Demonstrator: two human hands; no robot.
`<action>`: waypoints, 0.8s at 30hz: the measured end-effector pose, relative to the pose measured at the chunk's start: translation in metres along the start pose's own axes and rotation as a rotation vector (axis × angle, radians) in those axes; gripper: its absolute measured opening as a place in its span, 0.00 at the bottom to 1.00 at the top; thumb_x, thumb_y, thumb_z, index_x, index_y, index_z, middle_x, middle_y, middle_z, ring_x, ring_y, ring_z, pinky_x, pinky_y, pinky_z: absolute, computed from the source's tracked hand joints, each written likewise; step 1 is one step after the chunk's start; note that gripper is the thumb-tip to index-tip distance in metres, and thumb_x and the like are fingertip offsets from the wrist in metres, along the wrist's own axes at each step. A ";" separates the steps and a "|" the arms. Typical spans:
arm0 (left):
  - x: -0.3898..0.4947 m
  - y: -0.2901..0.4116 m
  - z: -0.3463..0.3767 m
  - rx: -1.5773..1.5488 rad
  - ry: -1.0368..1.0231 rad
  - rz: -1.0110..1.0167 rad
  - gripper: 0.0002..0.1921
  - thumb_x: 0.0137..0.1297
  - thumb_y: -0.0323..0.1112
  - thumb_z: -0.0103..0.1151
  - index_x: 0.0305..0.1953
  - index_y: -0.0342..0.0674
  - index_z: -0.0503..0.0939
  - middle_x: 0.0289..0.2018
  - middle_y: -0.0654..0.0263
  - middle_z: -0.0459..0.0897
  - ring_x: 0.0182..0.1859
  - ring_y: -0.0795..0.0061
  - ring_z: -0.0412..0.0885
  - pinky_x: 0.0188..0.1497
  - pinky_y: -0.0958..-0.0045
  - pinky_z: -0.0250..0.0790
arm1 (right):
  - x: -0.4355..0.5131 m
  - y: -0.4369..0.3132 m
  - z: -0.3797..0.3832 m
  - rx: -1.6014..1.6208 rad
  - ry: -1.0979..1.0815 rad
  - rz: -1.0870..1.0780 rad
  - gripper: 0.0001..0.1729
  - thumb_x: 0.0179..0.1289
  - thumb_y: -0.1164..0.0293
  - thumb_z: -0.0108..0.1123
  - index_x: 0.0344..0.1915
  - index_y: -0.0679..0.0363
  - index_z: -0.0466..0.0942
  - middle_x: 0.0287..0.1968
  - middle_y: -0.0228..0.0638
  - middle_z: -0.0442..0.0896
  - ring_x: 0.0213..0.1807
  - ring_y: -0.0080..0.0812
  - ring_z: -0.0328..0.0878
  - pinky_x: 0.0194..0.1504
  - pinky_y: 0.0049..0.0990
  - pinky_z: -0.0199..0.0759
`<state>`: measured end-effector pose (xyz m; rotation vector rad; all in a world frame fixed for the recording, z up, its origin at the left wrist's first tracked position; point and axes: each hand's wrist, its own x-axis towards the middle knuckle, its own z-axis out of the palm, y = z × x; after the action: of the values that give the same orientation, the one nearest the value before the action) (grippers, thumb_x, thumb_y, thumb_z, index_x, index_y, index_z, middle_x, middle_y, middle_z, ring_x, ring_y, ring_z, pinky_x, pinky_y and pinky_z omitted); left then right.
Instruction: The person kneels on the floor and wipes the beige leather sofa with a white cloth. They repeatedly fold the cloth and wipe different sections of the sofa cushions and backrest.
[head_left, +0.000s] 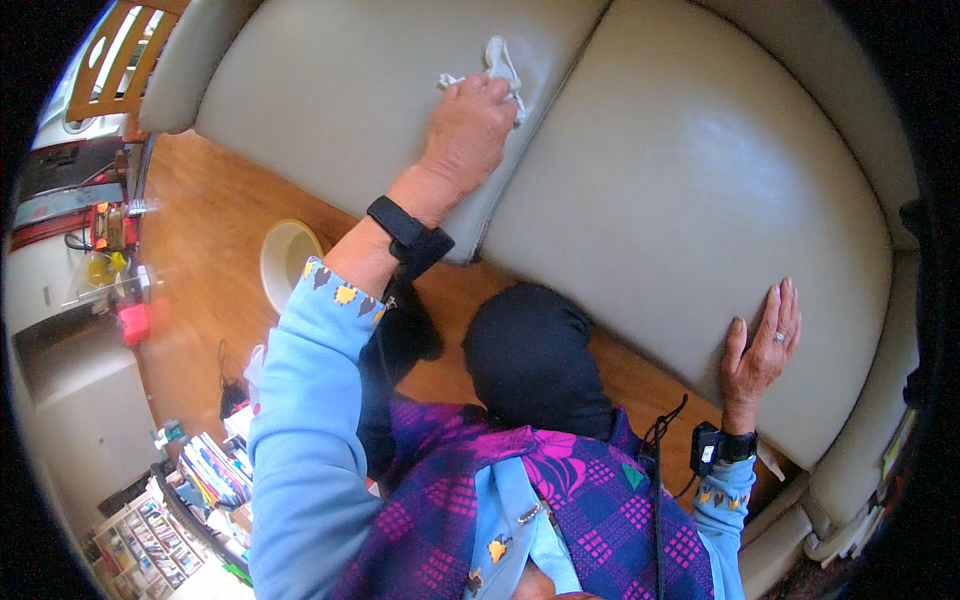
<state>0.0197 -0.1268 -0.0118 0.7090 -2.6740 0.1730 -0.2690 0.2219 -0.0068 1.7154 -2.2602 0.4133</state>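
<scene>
My left hand (471, 131) is closed around a crumpled white cloth (501, 61). It presses the cloth on the left seat cushion (352, 90) of a beige leather-like sofa, close to the seam between the two cushions. Part of the cloth is hidden beneath my fingers. On the right seat cushion (660, 195), near its front edge, my right hand (761, 352) lies flat with its fingers extended and the thumb apart. Nothing is held in it, and a ring shows on one finger.
A pale bucket (289, 262) stands on the wooden floor (202, 217) left of my left forearm. Books and papers (214, 469) are piled at lower left. A wooden slatted chair (120, 64) is beside the sofa's left armrest (184, 67). A black cord (658, 480) hangs before my body.
</scene>
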 end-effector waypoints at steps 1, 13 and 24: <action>-0.001 0.001 0.000 -0.011 0.005 0.027 0.04 0.57 0.28 0.56 0.32 0.39 0.82 0.38 0.64 0.79 0.48 0.59 0.76 0.50 0.61 0.71 | 0.000 0.000 0.000 0.001 0.002 -0.001 0.34 0.68 0.63 0.55 0.72 0.63 0.63 0.75 0.47 0.63 0.77 0.47 0.58 0.76 0.49 0.44; -0.011 -0.003 -0.025 -0.467 -0.067 -0.188 0.09 0.60 0.27 0.59 0.42 0.36 0.82 0.41 0.55 0.82 0.46 0.53 0.80 0.49 0.60 0.74 | -0.002 0.001 0.000 -0.004 -0.005 0.021 0.35 0.68 0.63 0.55 0.72 0.61 0.62 0.75 0.47 0.62 0.77 0.46 0.57 0.76 0.48 0.43; 0.024 0.003 0.018 0.012 0.035 0.007 0.05 0.55 0.22 0.56 0.33 0.37 0.79 0.34 0.56 0.78 0.41 0.53 0.77 0.44 0.58 0.73 | -0.002 0.002 0.001 -0.007 -0.008 0.019 0.36 0.68 0.63 0.55 0.73 0.61 0.61 0.75 0.47 0.62 0.77 0.47 0.58 0.76 0.49 0.44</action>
<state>-0.0062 -0.1387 -0.0191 0.6937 -2.6443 0.2022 -0.2705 0.2240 -0.0084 1.6962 -2.2824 0.4026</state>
